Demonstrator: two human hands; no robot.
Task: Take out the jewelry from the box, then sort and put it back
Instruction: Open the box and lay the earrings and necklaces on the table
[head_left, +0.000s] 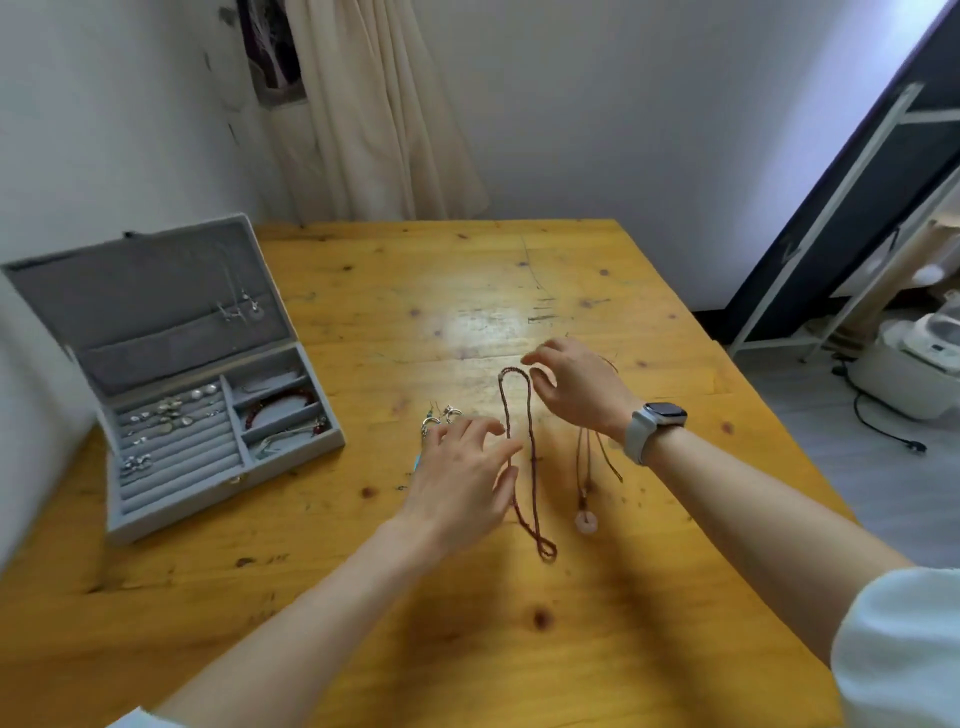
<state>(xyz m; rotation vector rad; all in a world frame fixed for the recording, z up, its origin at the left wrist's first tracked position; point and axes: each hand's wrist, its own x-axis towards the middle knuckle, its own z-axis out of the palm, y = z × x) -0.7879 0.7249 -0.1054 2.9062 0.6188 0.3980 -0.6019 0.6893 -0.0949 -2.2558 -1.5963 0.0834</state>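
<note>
A grey jewelry box (171, 512) stands open at the table's left, holding earrings (166, 415) in its ring rows and a red bracelet (280, 404) in a side compartment. A long dark-red beaded necklace (524, 467) lies stretched on the wooden table (363, 322). My left hand (462, 478) hovers with fingers spread beside the necklace's middle. My right hand (576, 384), with a watch on the wrist, hovers open by the necklace's top loop. A cord necklace with a pale round pendant (586, 519) lies under my right wrist. Small silver earrings (441, 415) lie above my left hand.
Thin silver chains (241, 306) hang inside the box lid. A cream curtain (374, 114) hangs behind the table. To the right stand a metal rack (852, 208) and a white appliance (914, 358) with a cable on the floor.
</note>
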